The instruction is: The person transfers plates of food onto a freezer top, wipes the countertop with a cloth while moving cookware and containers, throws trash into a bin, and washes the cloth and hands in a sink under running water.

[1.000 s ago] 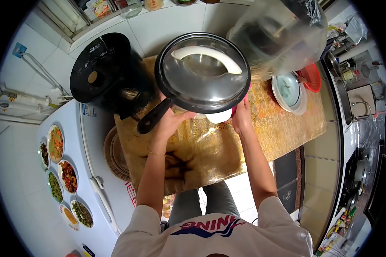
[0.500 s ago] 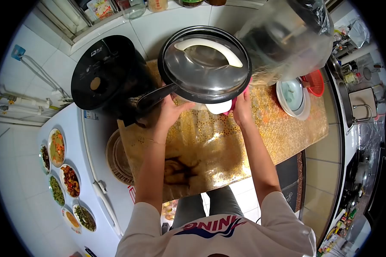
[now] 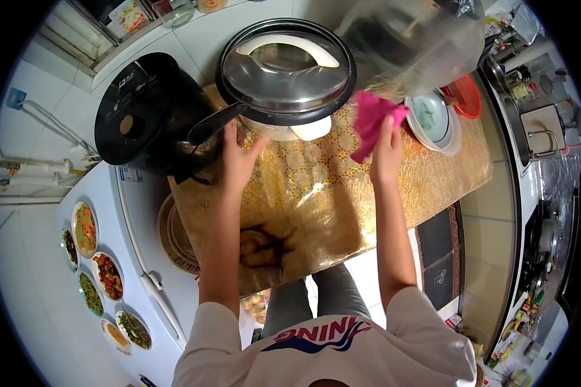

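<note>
A black pan (image 3: 221, 71) with a domed metal lid (image 3: 284, 77) and a cream curved grip (image 3: 290, 46) sits at the back of the table, on top of a white base (image 3: 313, 129). The pan's black handle (image 3: 216, 122) points towards the front left. My left hand (image 3: 240, 161) is just below that handle, thumb and fingers apart, with its fingertips close to the white base. To the right of the pan, my right hand (image 3: 387, 155) pinches a crumpled pink cloth (image 3: 371, 126), which hangs over the table.
A black rice-cooker-like appliance (image 3: 142, 116) stands left of the pan. On the right are stacked bowls (image 3: 429, 119), a red basket (image 3: 463, 97) and a large plastic-covered object (image 3: 413, 45). Several plates of food (image 3: 108, 276) lie on the white surface at left. The patterned table cover (image 3: 303, 219) has a dark stain.
My right hand has drawn away from the pan to the right, taking the pink cloth along. My left hand has let go at the pan's near side and its fingers have spread.
</note>
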`<act>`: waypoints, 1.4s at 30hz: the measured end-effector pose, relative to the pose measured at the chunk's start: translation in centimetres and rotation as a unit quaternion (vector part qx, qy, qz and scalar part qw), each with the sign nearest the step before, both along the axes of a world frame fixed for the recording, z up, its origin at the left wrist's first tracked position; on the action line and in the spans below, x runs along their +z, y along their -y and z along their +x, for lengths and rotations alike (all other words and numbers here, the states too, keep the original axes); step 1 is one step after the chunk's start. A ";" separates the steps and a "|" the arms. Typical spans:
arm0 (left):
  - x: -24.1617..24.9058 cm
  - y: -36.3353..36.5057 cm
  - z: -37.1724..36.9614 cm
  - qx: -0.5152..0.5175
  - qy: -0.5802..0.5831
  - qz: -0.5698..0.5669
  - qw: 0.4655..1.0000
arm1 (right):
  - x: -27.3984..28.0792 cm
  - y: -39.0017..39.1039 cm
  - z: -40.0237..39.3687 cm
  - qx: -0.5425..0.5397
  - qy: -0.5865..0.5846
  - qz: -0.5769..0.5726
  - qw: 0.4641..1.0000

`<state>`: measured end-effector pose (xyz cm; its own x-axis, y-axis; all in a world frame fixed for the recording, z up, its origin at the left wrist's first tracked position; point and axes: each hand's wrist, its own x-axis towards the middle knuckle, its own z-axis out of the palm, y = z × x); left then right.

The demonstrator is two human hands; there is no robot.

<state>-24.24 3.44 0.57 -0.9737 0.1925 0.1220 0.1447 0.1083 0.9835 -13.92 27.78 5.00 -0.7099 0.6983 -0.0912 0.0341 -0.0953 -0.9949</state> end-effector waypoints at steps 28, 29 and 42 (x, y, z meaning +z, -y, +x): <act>-2.3 4.6 12.0 -0.027 0.155 -0.154 0.976 | -11.4 -3.9 0.5 0.128 0.197 0.608 0.758; -2.3 4.4 12.0 -0.044 0.086 -0.171 0.980 | -11.7 -5.3 0.8 0.109 0.224 0.606 0.755; -2.8 1.2 13.9 -0.066 0.083 -0.128 0.986 | -12.9 4.1 2.5 0.215 0.137 0.603 0.756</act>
